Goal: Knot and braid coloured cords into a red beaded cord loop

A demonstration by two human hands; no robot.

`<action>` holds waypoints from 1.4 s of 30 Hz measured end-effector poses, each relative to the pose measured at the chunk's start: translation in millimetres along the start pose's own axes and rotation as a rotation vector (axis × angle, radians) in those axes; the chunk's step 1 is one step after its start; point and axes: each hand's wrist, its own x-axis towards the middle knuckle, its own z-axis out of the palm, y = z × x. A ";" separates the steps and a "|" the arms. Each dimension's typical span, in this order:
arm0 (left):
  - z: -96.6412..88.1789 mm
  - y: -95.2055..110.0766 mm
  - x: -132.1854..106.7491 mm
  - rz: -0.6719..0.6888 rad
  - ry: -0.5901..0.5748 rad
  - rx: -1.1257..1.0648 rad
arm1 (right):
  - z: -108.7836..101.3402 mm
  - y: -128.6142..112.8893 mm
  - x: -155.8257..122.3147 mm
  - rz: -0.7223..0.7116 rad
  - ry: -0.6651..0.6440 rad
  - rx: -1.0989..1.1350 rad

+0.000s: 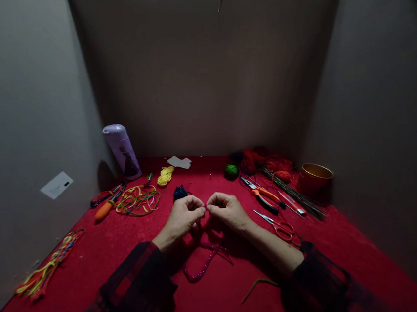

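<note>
My left hand [185, 215] and my right hand [229, 211] meet above the middle of the red table, thumbs and forefingers pinched almost tip to tip. A tiny bit of magenta cord shows between the fingertips; most of it is hidden by the fingers. Below them, a magenta cord strung with small shiny beads [202, 274] lies in a curve on the cloth. Whether it runs unbroken up to my fingers is hard to see in the shadow. Just behind my left hand sits a dark blue ball of yarn [179, 193].
Scissors [283, 230], orange-handled pliers [263, 195], a red cutter [291, 203], sticks [294, 194] and a red pot [310, 180] lie or stand right. Left are tangled yarn [138, 200], an orange-handled tool [104, 211], a braided bundle [52, 264] and a purple bottle [124, 152].
</note>
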 end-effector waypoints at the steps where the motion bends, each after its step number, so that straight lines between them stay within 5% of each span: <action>1: 0.1 -0.2 -0.1 -0.004 0.000 0.001 | 0.8 0.7 -0.5 -0.033 0.014 -0.045; 9: 1.6 -3.3 -1.6 0.005 -0.005 -0.027 | 4.2 0.8 -6.6 -0.237 0.111 -0.345; 16: 1.2 -1.7 -0.6 0.182 0.019 -0.116 | 4.2 -1.9 -3.1 -0.050 0.013 0.032; 23: 4.1 0.5 -0.7 0.028 0.080 -0.145 | 6.3 1.4 -2.8 0.051 -0.009 0.164; 31: 1.4 -3.2 0.8 0.095 0.118 0.037 | 6.1 5.9 -0.4 0.054 0.024 0.124; 37: -1.8 -6.6 2.2 0.119 0.033 0.135 | 4.8 3.9 -1.0 0.065 -0.001 0.122; 42: -6.8 -8.7 0.9 0.435 0.060 0.641 | 0.0 -0.2 -4.3 0.184 -0.178 0.317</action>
